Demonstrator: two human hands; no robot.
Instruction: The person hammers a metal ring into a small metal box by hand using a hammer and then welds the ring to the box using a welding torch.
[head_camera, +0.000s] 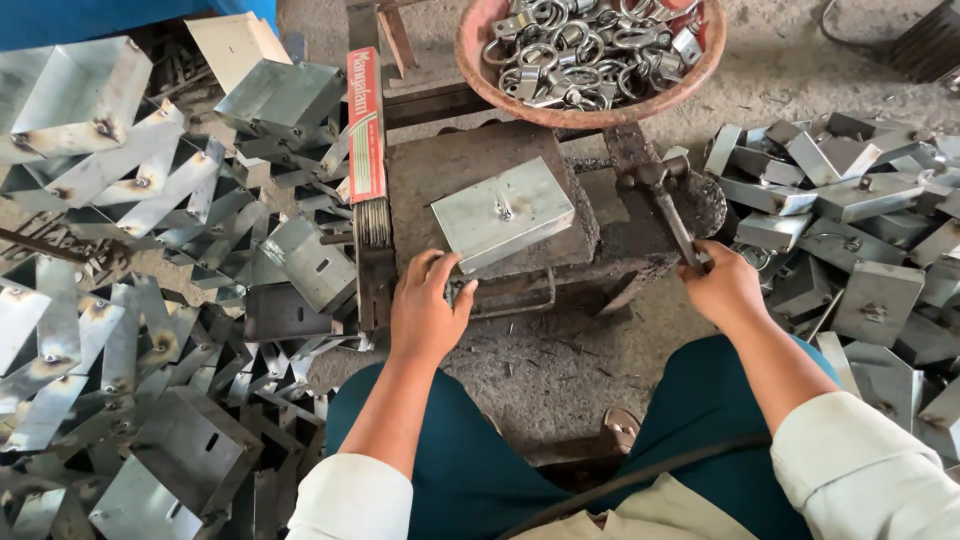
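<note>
Fingers of the right hand (722, 288) wrap closed round the lower end of a hammer handle; hammer (665, 205) lies slanted up-left, its dark head resting on the rough black anvil block (640, 235), just right of the work slab. Left hand (428, 312) sits at the near edge of the flat metal box part (503, 212), thumb and fingertips pinched on something small at that lower-left corner; can't tell exactly what it pins, prob. the plate's edge itself. Grip partly closed, fingers curled, not a fist.

Box part is a folded galvanised sheet piece w/ a small rivet or stud near its centre, lying tilted on a worn stone-grey slab (470, 170). Slab sits btw the knees, on a dark iron frame.

Left of slab: a slim red carton (366, 125) standing on edge, w/ a bundle of thin rods showing at its lower end. Beyond slab, top centre: a reddish-brown basin (480, 75) full of shiny metal rings and clips.

Left side of floor: big heap of open sheet-metal boxes (140, 250), many w/ scorched weld marks. Right side: smaller pile of closed-up box parts (860, 220), some w/ a fitting on top.

Person sits low, teal trousers, white sleeves, dusty concrete floor underneath.
</note>
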